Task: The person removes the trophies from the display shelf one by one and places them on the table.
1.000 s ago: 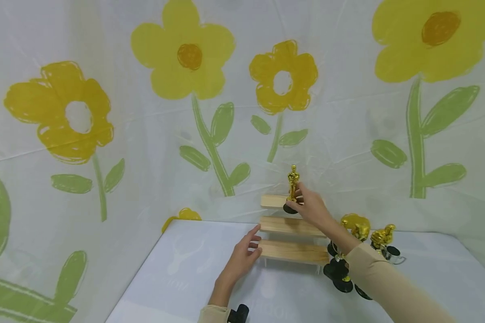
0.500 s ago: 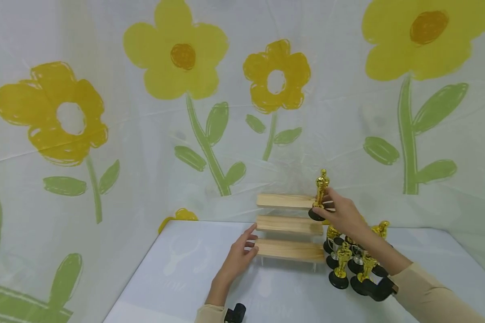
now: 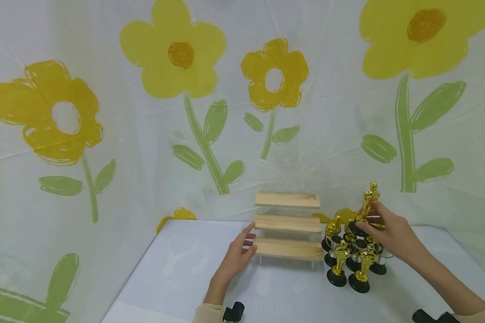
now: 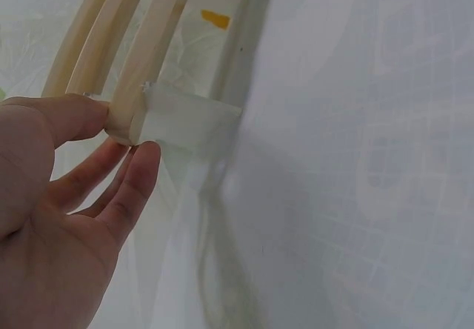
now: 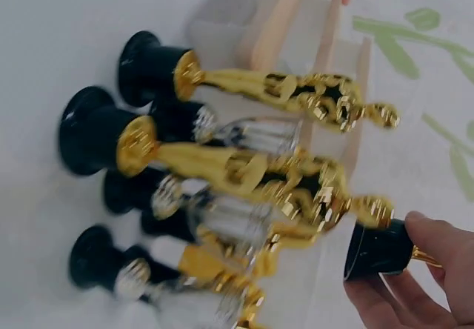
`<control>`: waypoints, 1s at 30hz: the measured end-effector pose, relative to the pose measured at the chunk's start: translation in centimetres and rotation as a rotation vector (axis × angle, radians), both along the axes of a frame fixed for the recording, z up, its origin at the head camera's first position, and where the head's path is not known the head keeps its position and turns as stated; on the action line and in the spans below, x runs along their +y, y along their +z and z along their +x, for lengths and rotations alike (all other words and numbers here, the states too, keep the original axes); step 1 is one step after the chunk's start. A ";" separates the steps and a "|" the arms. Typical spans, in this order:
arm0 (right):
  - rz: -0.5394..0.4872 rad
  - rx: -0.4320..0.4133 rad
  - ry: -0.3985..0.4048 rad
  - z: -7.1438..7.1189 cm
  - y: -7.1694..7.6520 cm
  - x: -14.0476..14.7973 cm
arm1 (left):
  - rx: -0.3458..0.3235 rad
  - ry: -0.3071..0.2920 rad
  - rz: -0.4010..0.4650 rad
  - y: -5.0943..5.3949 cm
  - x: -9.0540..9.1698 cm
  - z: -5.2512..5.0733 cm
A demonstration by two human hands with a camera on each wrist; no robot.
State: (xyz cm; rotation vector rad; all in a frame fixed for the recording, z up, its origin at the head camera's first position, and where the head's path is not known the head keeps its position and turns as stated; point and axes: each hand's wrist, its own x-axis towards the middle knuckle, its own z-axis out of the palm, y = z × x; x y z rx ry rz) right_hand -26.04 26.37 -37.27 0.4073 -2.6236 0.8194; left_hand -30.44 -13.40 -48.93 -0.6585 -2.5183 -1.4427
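Note:
My right hand (image 3: 397, 234) pinches a gold figure trophy (image 3: 370, 197) just above its black base, holding it upright in the air over the back of a trophy group. In the right wrist view, thumb and fingers close on the trophy's black base (image 5: 381, 249). A three-tier wooden display stand (image 3: 288, 249) is at the middle of the table. My left hand (image 3: 237, 256) holds its left end; in the left wrist view, thumb and fingertips lie around the end of the front board (image 4: 141, 84).
Right of the stand, gold figure trophies (image 3: 339, 260) and silver cup trophies (image 3: 359, 246) stand close together on the white table (image 3: 178, 269). Behind it hangs a white cloth (image 3: 331, 125) printed with yellow flowers.
My right hand has carried the gold figure trophy from over the stand's top tier rightward and lower, to above the other trophies. The left hand stays at the stand's left end.

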 end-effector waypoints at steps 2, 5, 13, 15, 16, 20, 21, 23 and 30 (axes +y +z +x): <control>0.008 0.006 -0.016 0.6 -0.4 1.1 | -0.001 -0.004 -0.003 0.0 0.0 0.0; 0.022 -0.007 -0.043 1.5 -1.1 2.5 | -0.003 -0.005 -0.010 0.0 0.1 0.0; 0.020 -0.052 -0.100 3.6 -3.6 4.5 | -0.001 0.010 -0.017 0.2 -0.1 0.0; 0.017 -0.059 -0.113 3.9 -4.4 4.5 | -0.006 0.013 -0.019 0.2 -0.1 0.0; 0.018 -0.076 -0.117 4.1 -4.7 4.5 | -0.010 0.013 -0.018 0.2 -0.1 0.0; 0.021 -0.157 -0.134 4.5 -6.1 4.2 | -0.014 0.011 0.000 0.4 -0.1 0.0; 0.019 -0.180 -0.136 4.5 -6.5 4.1 | -0.014 0.010 0.004 0.5 -0.1 0.0; 0.019 -0.218 -0.137 4.6 -7.4 3.9 | -0.012 0.007 0.012 0.5 -0.1 0.0; 0.029 -0.345 -0.133 4.6 -10.1 3.7 | -0.008 0.002 -0.010 0.1 -0.2 -0.1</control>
